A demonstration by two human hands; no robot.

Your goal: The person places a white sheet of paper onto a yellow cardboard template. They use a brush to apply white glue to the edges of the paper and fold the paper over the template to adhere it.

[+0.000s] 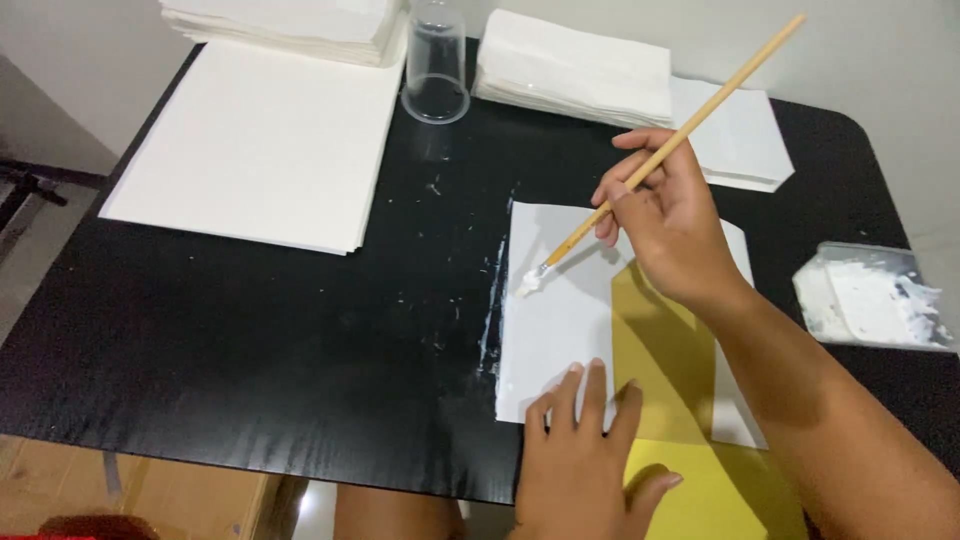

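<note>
Fingers (640,185) pinching brush (665,150), left hand (580,460) seemingly flat

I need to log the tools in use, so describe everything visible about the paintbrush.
The paintbrush has a long, thin, pale wooden handle and a small tip loaded with white paste. It slants from upper right down to lower left. The right hand grips it around mid-handle, and its tip rests on the left edge of the white sheet on the black table.
</note>
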